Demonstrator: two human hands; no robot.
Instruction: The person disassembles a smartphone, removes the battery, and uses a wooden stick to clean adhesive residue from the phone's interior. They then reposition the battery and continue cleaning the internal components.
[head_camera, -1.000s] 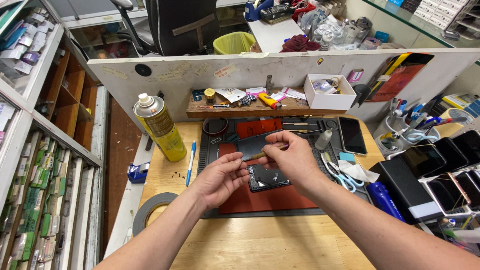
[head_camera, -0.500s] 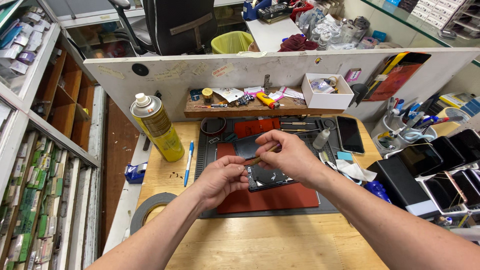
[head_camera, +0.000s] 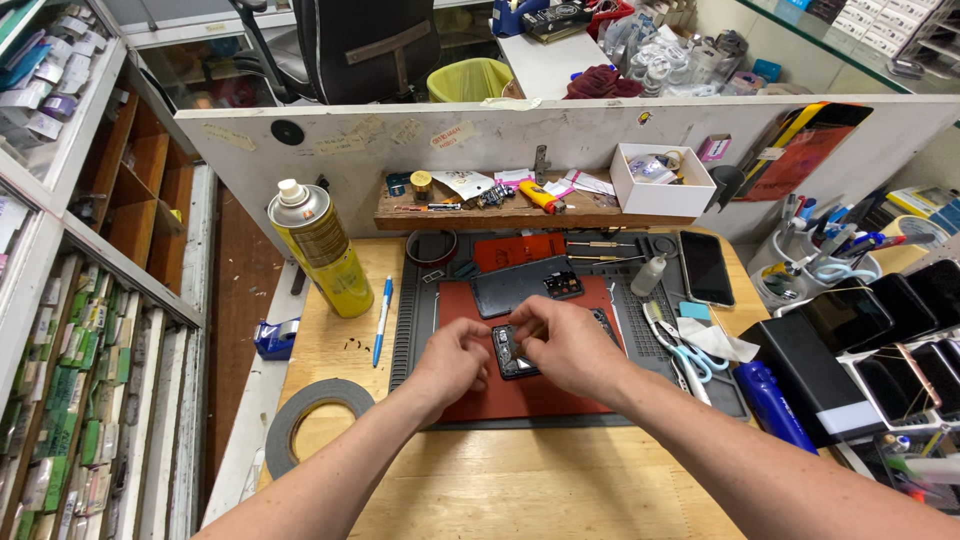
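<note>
- Working over the opened phone (head_camera: 517, 352), which lies on the red mat (head_camera: 520, 400), both hands meet at its near end.
- The left hand (head_camera: 455, 358) pinches its left edge; the right hand (head_camera: 562, 348) curls over the right side, fingertips pressed on the inner parts.
- Doing this well likely means steady, light pressure (small parts sit exposed) and keeping the phone flat on the mat.
- The dark back cover (head_camera: 522, 284) lies apart, just behind.
- What the right fingertips actually grip is hidden; the phone's right half is covered too.
</note>
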